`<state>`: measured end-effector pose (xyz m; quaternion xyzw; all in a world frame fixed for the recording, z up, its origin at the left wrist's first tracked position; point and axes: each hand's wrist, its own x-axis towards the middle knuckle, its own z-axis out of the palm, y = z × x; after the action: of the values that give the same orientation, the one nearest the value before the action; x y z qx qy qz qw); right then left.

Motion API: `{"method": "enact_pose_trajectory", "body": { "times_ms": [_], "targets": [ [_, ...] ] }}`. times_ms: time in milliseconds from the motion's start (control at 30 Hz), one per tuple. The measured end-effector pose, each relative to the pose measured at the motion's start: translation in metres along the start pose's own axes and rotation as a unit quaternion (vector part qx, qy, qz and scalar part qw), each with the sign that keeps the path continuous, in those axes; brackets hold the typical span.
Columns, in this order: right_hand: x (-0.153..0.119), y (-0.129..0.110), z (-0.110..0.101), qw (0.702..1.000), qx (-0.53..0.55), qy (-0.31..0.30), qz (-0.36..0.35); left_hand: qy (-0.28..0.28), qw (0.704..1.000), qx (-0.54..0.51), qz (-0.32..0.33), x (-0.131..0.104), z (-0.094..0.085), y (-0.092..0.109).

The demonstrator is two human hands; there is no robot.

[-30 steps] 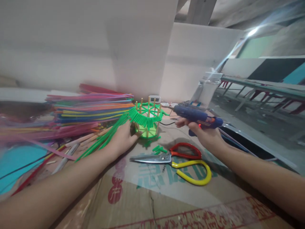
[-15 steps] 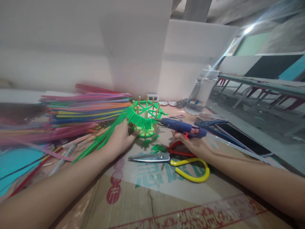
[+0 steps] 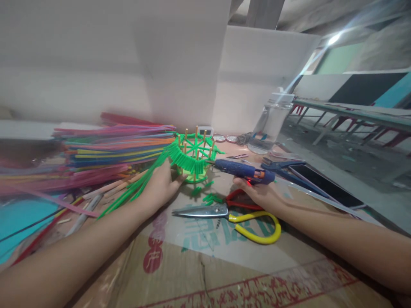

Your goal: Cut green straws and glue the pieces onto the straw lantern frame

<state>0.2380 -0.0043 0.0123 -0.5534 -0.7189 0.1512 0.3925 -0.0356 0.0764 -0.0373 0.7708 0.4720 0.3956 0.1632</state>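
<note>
At a table (image 3: 180,280) covered with printed cardboard, the left hand (image 3: 159,183) grasps the near left side of a round, bright-green frame (image 3: 189,160) of fuzzy stems set with upright wooden pegs, long green stems (image 3: 126,197) trailing beside the wrist. The right hand (image 3: 258,193) clasps a blue glue gun (image 3: 236,168), which has swung in from the right over the past second; its nozzle is now at the frame's right-hand edge, touching or just beside it. The move brings tool and frame together, apparently making that edge the point of attention, though no glue can be made out. Red-and-yellow-handled metal scissors (image 3: 205,211) lie in front, near short green offcuts (image 3: 212,198), while a bundle of multicoloured stems (image 3: 118,149) lies to the left.
</note>
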Motion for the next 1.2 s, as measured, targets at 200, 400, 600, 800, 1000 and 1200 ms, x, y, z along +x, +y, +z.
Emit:
{"method": "enact_pose_trajectory", "body": {
  "times_ms": [200,400,600,800,1000,1200],
  "targets": [
    [0.0007,-0.0017,0.0010,1.000,-0.002,-0.008,0.006,-0.001,1.000,-0.012,0.003,0.0007,0.0006,-0.0018],
    [0.0007,-0.0045,0.0002,1.000,-0.009,0.000,0.024,0.002,1.000,-0.019,0.007,0.0008,0.0018,-0.0043],
    [0.0007,-0.0093,-0.0009,0.999,-0.026,0.022,0.032,0.007,1.000,-0.020,0.004,0.0008,0.0030,-0.0064],
    [0.0017,-0.0046,0.0011,0.999,-0.019,0.017,0.046,0.006,1.000,-0.014,0.013,0.0008,0.0022,-0.0049],
    [0.0015,-0.0045,0.0009,0.999,-0.022,0.002,0.034,0.000,1.000,-0.007,0.010,0.0006,0.0010,-0.0030],
    [0.0017,-0.0026,0.0014,0.999,-0.030,0.002,0.028,0.002,1.000,-0.012,0.009,0.0001,0.0009,-0.0038]
  ]
}}
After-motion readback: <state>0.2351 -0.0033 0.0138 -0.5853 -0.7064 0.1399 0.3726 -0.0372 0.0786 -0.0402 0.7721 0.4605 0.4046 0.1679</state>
